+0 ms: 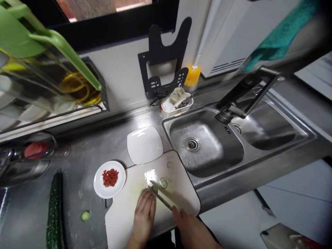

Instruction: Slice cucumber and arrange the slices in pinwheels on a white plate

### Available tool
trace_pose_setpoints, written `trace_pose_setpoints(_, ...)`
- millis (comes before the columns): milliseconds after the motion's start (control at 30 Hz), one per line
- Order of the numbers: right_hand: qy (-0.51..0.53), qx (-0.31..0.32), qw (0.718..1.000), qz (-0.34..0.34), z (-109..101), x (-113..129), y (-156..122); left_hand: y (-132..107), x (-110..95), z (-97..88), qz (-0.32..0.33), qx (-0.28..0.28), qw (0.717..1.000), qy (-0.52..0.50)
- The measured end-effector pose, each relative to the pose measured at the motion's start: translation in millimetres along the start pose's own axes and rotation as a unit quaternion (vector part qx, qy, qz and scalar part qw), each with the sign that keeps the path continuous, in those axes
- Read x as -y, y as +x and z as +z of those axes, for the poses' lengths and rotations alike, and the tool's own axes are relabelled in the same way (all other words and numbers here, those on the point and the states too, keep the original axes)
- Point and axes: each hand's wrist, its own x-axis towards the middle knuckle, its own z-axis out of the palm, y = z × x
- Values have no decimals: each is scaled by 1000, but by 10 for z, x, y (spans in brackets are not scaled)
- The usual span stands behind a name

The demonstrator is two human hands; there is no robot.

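On the white cutting board [124, 204], my left hand [144, 211] has its fingers curled together over a piece of cucumber, mostly hidden beneath them. My right hand [190, 224] grips a knife [163, 200], whose blade lies slanted beside my left fingertips. A bit of green cucumber [155, 188] shows against the blade near its tip. Just past the knife lies a cucumber slice [163, 183], and a thinner pale slice [169, 165] rests farther up the board.
A square white plate [145, 145] touches the board's far edge. Chopped red pieces [110, 177] fill a small round plate [98, 183] to the left. A whole cucumber [55, 211] and a cut end [85, 215] lie on the counter. The double sink [207, 138] adjoins the board's right.
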Motion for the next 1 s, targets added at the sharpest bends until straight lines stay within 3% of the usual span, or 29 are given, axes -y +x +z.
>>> trace_pose_setpoints(167, 3, -11, 1000, -7, -26, 13, 38, -10, 9, 5, -1, 3, 1000, -1)
trace_pose_setpoints(600, -6, 49, 999, 15, -166, 121, 167, -7, 27, 1, 8, 13, 1000, -5)
trace_pose_setpoints(1000, 12, 70, 997, 4, 45, 123, 378, -35, 58, 20, 21, 23, 1000, 7)
